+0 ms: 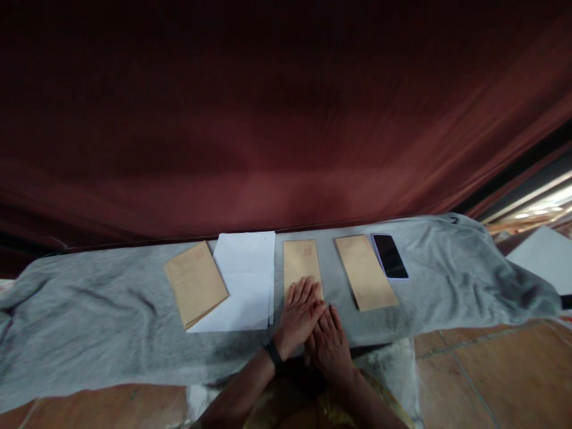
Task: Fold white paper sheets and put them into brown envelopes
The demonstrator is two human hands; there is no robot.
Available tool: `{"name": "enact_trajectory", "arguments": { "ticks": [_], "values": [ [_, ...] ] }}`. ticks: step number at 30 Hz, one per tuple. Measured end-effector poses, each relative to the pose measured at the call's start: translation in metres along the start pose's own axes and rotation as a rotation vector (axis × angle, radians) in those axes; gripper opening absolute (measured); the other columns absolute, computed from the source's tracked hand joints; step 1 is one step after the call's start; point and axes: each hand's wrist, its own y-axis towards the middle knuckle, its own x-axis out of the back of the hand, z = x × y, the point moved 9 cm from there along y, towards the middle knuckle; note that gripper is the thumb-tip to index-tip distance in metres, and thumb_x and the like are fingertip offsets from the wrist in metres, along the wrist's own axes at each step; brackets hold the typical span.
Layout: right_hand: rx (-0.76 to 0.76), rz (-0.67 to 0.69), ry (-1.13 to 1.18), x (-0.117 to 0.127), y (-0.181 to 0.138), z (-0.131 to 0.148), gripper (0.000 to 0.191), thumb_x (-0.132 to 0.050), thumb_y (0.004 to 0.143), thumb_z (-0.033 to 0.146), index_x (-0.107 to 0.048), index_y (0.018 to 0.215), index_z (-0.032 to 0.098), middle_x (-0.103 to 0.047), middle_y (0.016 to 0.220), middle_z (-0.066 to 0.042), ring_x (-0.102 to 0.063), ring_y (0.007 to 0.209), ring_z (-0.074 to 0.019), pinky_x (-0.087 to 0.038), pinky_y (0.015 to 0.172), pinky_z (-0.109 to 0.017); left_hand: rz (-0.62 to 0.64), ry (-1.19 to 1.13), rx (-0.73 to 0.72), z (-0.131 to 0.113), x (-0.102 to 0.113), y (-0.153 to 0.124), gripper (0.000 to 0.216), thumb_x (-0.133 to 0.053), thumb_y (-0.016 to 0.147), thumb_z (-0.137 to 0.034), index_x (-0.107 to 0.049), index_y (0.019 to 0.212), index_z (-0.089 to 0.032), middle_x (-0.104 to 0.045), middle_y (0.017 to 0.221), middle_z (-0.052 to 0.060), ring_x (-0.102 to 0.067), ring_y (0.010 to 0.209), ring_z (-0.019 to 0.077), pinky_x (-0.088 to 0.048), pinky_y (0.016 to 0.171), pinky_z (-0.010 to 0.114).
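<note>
A brown paper envelope lies upright before me on the grey cloth, with faint red print near its top. My left hand rests flat on its lower part, fingers stretched out, a dark band on the wrist. Beside it, my right hand lies palm down with extended fingers at the envelope's lower right corner. The two hands touch, and the left thumb crosses the right fingers. The envelope's bottom end is hidden beneath them.
To the left, several brown envelopes overlap a stack of white paper. Another brown envelope lies at the right, touching a phone. Grey cloth covers the narrow surface; a dark red curtain hangs behind it.
</note>
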Motion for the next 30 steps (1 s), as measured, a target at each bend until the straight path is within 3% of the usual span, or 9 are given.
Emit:
{"name": "enact_trajectory", "arguments": {
  "ticks": [4,12,19,24,30],
  "values": [
    [-0.04,-0.002,0.017,0.006,0.005,-0.002,0.043,-0.053,0.097,0.028,-0.056,0.14,0.022,-0.054,0.148,-0.01,-0.041,0.144,-0.0278,-0.028,0.122,-0.053,-0.022,0.0,-0.009,0.01,-0.004,0.035,0.056,-0.037,0.102,-0.045,-0.035,0.154,-0.022,-0.034,0.162,0.007,-0.024,0.152,0.0251,-0.022,0.124,0.054],
    [-0.049,0.008,-0.02,0.01,0.009,-0.002,0.06,-0.048,0.1,0.033,-0.032,0.156,0.021,-0.044,0.155,-0.01,-0.042,0.143,-0.0273,-0.029,0.121,-0.048,-0.078,-0.005,0.072,0.032,-0.01,0.092,0.058,-0.039,0.1,-0.037,-0.033,0.154,-0.017,-0.034,0.162,0.009,-0.023,0.152,0.0241,-0.018,0.125,0.052],
    [-0.052,0.005,-0.047,0.009,0.009,-0.003,0.059,-0.048,0.1,0.033,-0.034,0.156,0.021,-0.041,0.157,-0.012,-0.042,0.143,-0.0277,-0.029,0.12,-0.049,-0.014,-0.006,0.124,0.044,-0.017,0.117,0.059,-0.037,0.1,-0.039,-0.033,0.155,-0.017,-0.034,0.162,0.01,-0.025,0.152,0.0255,-0.018,0.125,0.051],
    [-0.06,0.001,-0.028,0.01,0.009,-0.003,0.057,-0.049,0.099,0.031,-0.037,0.154,0.02,-0.044,0.155,-0.012,-0.041,0.144,-0.0274,-0.029,0.12,-0.049,0.021,-0.017,0.047,0.038,-0.015,0.094,0.059,-0.033,0.102,-0.042,-0.031,0.155,-0.017,-0.036,0.16,0.011,-0.026,0.151,0.0256,-0.021,0.123,0.053],
    [-0.045,0.005,0.002,0.007,0.007,-0.003,0.052,-0.05,0.099,0.031,-0.046,0.148,0.016,-0.048,0.152,-0.014,-0.04,0.144,-0.029,-0.029,0.121,-0.052,0.01,-0.025,-0.096,0.021,0.001,0.017,0.053,-0.027,0.106,-0.038,-0.03,0.156,-0.02,-0.04,0.158,0.01,-0.032,0.149,0.0193,-0.028,0.122,0.045]
  ]
}}
